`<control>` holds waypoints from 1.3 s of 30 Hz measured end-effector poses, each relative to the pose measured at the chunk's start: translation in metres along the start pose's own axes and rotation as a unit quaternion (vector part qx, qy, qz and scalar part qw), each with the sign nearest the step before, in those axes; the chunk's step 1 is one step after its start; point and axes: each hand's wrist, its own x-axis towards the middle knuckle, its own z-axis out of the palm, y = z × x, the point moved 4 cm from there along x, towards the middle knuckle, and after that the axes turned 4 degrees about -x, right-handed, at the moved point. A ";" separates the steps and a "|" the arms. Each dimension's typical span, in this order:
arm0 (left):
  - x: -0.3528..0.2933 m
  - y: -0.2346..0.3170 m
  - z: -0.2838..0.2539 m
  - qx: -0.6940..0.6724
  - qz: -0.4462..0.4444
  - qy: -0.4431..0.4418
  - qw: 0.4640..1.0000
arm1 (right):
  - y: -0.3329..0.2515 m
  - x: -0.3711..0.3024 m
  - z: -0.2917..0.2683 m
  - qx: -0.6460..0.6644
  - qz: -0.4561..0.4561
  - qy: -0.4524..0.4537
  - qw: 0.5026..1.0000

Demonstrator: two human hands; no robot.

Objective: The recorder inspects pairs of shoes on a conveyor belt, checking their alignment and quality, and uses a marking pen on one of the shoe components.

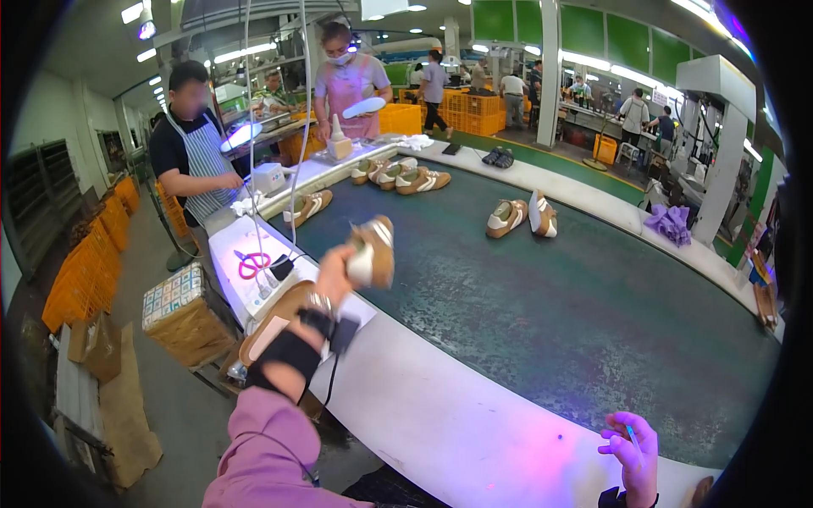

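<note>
**Shoe [373,254] up in L hand [336,273], drop/snag risk**

Main risk, my guess: shoe slips & falls onto the green belt [542,313] or white counter [406,372]. Cause wd be a one-handed hold at the collar end w/ nothing under the sole. White trim cd scuff on a hard landing. 2nd risk: black cable [332,377] hanging off the wrist device [343,335] cd catch on the counter edge if the arm swings, & jerk the shoe. White cords [252,182] hang close by too, so a wide swing L cd hit them. Red-handled scissors [253,266] lie on the counter, near that arm.

L hand: fingers closed round the shoe, approx at the collar; blurred, so can't tell exact finger placement or how firm. Shoe is tan/white, tilted, held above the belt's near-L edge, apart from the other shoes [398,175] at the far side.

R hand [631,444]: half curled, fingers partly spread, thin stick [633,435] held among them; grip strength unclear. It's over the counter's near-R part, well apart from the shoe.
</note>
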 end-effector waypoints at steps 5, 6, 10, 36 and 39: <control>0.052 0.102 -0.030 -0.071 0.327 0.315 0.888 | -0.005 0.011 0.015 0.008 -0.049 -0.010 0.999; 0.055 0.084 -0.008 -0.094 0.272 0.229 0.930 | -0.008 0.012 0.021 0.007 -0.048 -0.004 0.999; 0.030 -0.048 0.129 -0.164 0.041 -0.037 0.985 | -0.053 -0.006 0.050 0.027 -0.118 0.000 0.993; -0.149 -0.183 0.262 -0.266 -0.066 -0.345 0.898 | -0.092 -0.047 -0.010 0.497 -0.620 -0.134 0.592; -0.153 -0.198 0.268 -0.263 -0.099 -0.348 0.894 | -0.088 -0.049 -0.014 0.495 -0.668 -0.106 0.546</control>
